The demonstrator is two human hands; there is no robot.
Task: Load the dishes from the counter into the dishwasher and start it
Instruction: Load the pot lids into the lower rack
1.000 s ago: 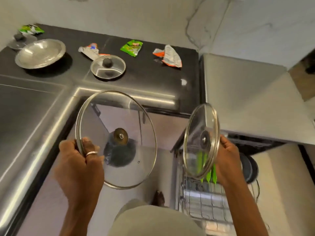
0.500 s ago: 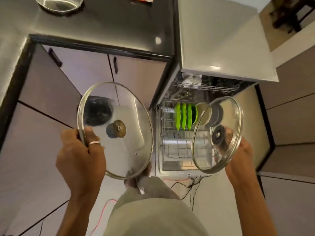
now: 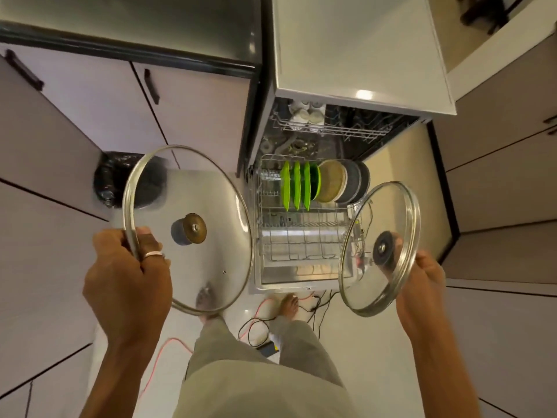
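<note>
My left hand (image 3: 126, 285) grips the rim of a large glass lid (image 3: 211, 260) with a dark knob, held upright to the left of the open dishwasher (image 3: 346, 55). My right hand (image 3: 422, 285) holds a smaller glass lid (image 3: 388, 215) by its rim, over the right side of the pulled-out lower rack (image 3: 301, 236). The rack's back row holds three green plates (image 3: 297, 185), a beige plate (image 3: 331, 181) and darker plates (image 3: 357, 181). Its front rows stand bare. The upper rack (image 3: 328, 128) holds small white items.
A black bin bag (image 3: 111, 179) sits on the floor by the grey cabinets (image 3: 90, 95). Cables (image 3: 259, 321) and a small device lie on the floor by my feet, just before the rack. A black counter edge (image 3: 120, 46) runs along the top left.
My view has tilted down from the counter to the dishwasher. Both lids stay in my hands and now sit closer to the lower rack.
</note>
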